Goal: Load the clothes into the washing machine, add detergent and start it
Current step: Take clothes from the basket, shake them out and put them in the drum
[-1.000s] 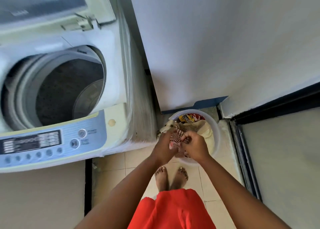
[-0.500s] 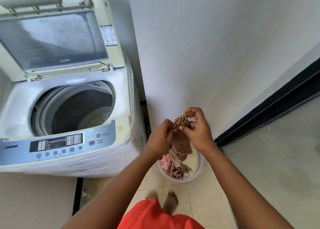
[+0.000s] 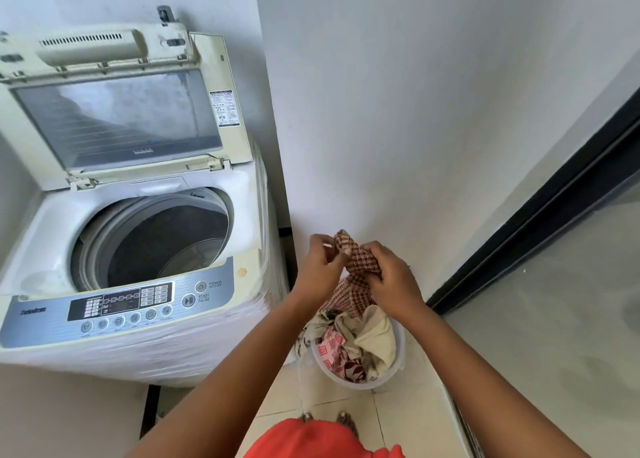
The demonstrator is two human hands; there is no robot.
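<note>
Looking down from our head, we pinch a checked cloth [image 3: 358, 262] with our left hand [image 3: 320, 267] and grip it with our right hand [image 3: 391, 279], above the tub of clothes [image 3: 398, 360] on the floor. Our arms hide part of the tub. Beside it, the washing machine [image 3: 138, 250] stands open, its drum too dark to see into.

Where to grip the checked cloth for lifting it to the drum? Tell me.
Grip the checked cloth at its bunched top, coming from above with both hands. Left hand and right hand already pinch it there; its tail hangs into the basket, so lift straight up first.
</note>
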